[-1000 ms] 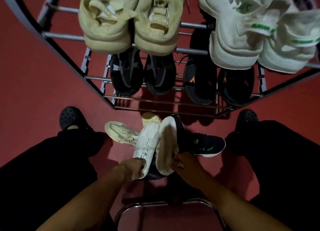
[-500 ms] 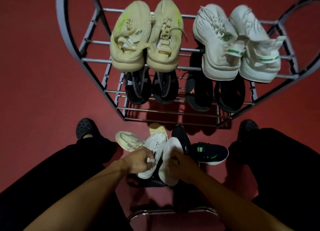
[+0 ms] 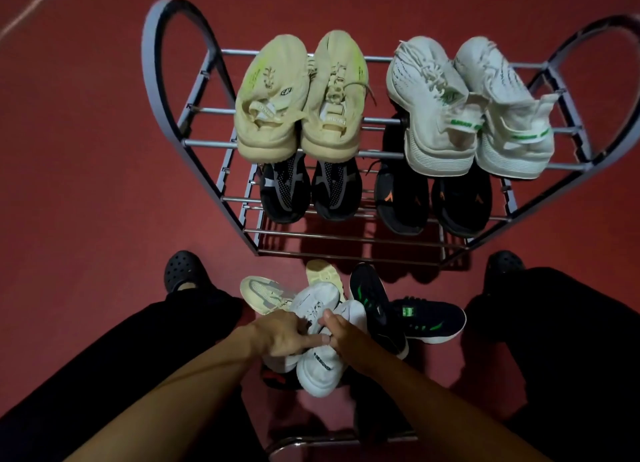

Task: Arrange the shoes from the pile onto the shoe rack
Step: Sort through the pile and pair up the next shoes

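On the rack (image 3: 194,143), going left to right, the top shelf has a cream pair (image 3: 298,98) then a white pair with green tags (image 3: 467,108), and the shelf under it has a black mesh pair (image 3: 308,188) and a black pair with orange marks (image 3: 433,198). Down on the red floor (image 3: 86,184) right in front of it sits the leftover pile: a beige shoe (image 3: 263,292) on the left, two white sneakers (image 3: 322,364) in the middle, and a black pair with green stripes (image 3: 415,319) on the right. The left hand (image 3: 280,333) has its fingers curled round the left white sneaker's collar, and the right hand (image 3: 341,333) grips the other white one, both shoes resting heel-toward-the-camera in the pile between the person's knees.
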Tool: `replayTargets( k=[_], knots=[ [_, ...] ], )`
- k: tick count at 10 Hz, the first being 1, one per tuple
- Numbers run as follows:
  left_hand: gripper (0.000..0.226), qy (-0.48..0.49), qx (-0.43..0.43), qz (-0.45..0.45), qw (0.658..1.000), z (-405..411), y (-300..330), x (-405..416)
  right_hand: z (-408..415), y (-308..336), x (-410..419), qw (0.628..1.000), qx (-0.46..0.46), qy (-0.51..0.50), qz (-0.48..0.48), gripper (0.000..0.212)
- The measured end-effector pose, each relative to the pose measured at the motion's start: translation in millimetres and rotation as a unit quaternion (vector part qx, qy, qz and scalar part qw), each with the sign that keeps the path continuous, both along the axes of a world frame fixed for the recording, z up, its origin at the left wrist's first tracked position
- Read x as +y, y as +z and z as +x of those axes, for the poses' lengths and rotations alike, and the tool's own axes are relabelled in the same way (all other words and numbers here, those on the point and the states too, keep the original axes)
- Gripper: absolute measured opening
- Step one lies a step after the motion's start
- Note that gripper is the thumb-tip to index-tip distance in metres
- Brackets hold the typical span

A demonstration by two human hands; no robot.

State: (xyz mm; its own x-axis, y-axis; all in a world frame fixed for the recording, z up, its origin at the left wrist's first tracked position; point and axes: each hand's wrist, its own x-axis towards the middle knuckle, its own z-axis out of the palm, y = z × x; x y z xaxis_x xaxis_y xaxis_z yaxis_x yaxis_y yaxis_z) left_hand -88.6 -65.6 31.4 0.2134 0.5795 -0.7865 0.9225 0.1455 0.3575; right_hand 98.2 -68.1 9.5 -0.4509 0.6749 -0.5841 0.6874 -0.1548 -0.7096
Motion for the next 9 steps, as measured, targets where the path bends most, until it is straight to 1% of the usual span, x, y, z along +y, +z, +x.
replayTargets(
  k=[1,2,3,4,5,6,7,8,9],
  knots=[
    [0.094,0.023,0.0,0.015,1.0,-3.5,-2.6,2.0,-3.0,1.8,-3.6,1.0,-0.016,0.008,0.013,0.055],
    [0.085,0.021,0.003,0.027,0.999,-9.2,-4.0,4.8,-3.2,6.1,-3.1,0.996,-0.002,-0.042,-0.074,0.055],
    [0.082,-0.018,0.016,0.012,1.0,-12.8,-6.1,7.2,-5.4,13.1,-1.8,0.991,-0.002,-0.067,-0.112,0.056],
    [0.067,-0.066,0.031,0.015,0.997,-18.3,-12.6,8.8,-5.6,12.0,-3.3,0.989,0.001,-0.065,-0.13,0.055],
    [0.05,-0.07,0.03,0.025,0.997,-24.2,-19.7,8.4,-6.5,13.1,-10.0,0.987,0.017,-0.087,-0.137,0.053],
    [0.023,-0.003,-0.013,0.044,0.999,-25.5,-22.8,5.8,-10.6,16.8,-11.8,0.982,0.03,-0.119,-0.143,0.051],
    [0.014,0.036,-0.034,0.02,0.999,-20.9,-19.3,0.5,-18.6,15.9,-11.8,0.974,0.054,-0.155,-0.154,0.071],
    [0.028,0.05,-0.029,-0.002,0.998,-16.7,-14.6,-2.9,-24.5,14.7,-11.0,0.964,0.087,-0.188,-0.166,0.062],
    [0.042,0.071,-0.028,-0.019,0.997,-16.0,-9.1,0.0,-31.0,-3.4,-10.4,0.972,0.086,-0.144,-0.167,0.062]
  ],
)
